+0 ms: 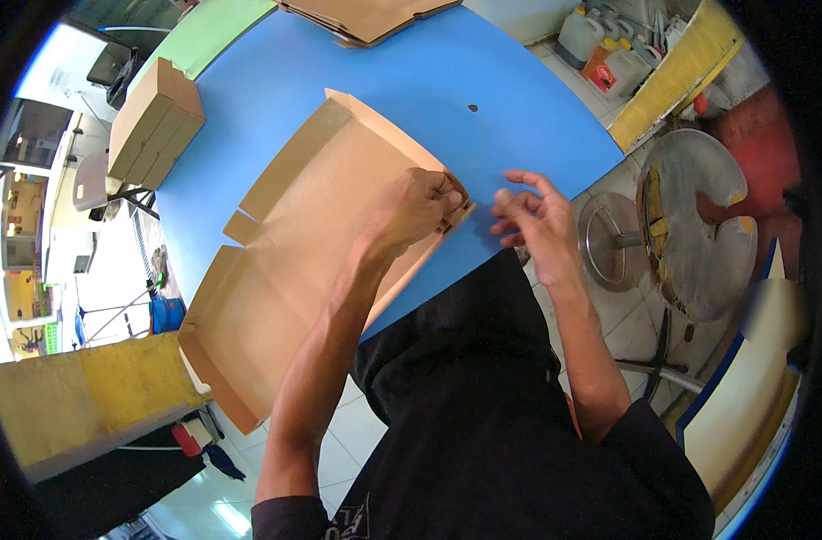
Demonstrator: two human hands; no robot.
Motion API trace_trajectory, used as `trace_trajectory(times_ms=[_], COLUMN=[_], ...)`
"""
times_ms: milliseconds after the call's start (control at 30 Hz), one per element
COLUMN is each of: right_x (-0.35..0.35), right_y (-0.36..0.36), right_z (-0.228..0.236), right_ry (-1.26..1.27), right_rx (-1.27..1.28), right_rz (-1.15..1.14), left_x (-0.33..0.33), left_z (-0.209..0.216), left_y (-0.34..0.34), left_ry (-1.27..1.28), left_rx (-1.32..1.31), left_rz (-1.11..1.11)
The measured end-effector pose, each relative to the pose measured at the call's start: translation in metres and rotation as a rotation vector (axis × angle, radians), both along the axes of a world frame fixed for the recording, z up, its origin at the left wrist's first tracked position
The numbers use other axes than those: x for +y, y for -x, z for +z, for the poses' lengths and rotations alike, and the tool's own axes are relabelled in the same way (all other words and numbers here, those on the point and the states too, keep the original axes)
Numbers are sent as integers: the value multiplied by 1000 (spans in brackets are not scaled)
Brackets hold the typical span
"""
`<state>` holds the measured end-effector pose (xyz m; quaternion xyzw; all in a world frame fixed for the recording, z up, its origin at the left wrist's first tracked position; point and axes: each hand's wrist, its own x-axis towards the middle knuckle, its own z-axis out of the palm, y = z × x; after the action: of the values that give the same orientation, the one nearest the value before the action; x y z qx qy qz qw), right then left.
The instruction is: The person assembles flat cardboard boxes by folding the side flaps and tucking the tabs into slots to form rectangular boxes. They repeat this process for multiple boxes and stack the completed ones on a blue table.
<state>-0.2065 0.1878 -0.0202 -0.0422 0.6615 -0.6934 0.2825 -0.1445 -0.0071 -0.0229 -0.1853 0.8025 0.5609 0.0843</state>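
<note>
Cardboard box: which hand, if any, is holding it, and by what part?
The left hand grips the cardboard box at its right-hand corner; the right hand is apart, seemingly empty.

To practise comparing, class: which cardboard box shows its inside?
The large box at the left hand; the boxes stacked farther left are closed; the far cardboard pile lies flat.

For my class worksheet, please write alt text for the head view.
A person's left hand grips one corner of an open cardboard box on a blue table. The right hand, open, hovers apart from it. Stacked brown boxes stand at upper left.
</note>
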Motion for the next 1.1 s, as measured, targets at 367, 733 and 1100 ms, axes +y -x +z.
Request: trace_trajectory(times_ms=[367,733,1100], right_x=[-3,-21,-54], right_y=[22,35,-29], right_z=[1,20,15], right_ry=[-84,-717,-441], right_rx=[301,1061,597], right_rz=[55,277,751], left_x=[21,33,61], left_z=[19,73,32], left_y=[-39,-107,-121], left_ry=[699,466,911], left_rx=[129,-9,350], left_rz=[-381,-731,-22])
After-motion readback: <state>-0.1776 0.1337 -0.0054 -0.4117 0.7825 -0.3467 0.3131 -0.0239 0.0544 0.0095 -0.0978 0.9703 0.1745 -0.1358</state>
